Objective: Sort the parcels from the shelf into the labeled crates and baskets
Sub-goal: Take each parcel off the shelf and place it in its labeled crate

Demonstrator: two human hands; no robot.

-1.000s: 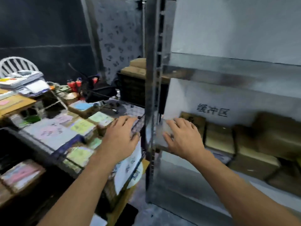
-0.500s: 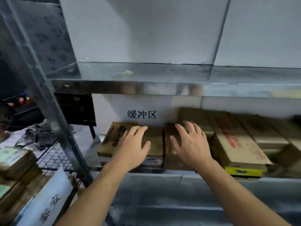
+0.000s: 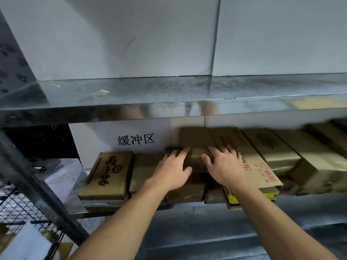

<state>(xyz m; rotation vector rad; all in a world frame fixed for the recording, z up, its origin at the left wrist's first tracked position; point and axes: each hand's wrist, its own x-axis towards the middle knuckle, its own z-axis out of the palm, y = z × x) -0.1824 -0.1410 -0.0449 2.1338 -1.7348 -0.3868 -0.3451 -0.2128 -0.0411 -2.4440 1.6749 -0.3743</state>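
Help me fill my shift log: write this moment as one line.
stage: picking from shelf | left hand: resting on brown parcel | right hand: resting on same parcel | parcel: on shelf

You see one left hand (image 3: 171,166), one right hand (image 3: 226,167), one white sign (image 3: 136,141) bearing three characters, and at least seven cardboard parcels (image 3: 110,173).

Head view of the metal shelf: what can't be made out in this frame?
Plain brown cardboard parcel: the left hand and right hand cover its top and any label. Whether they hold it or only rest on it is unclear.
Brown cardboard boxes at far right: blurred and cut by the frame edge.
Black wire mesh rack: mostly cut off at lower left, no label visible.
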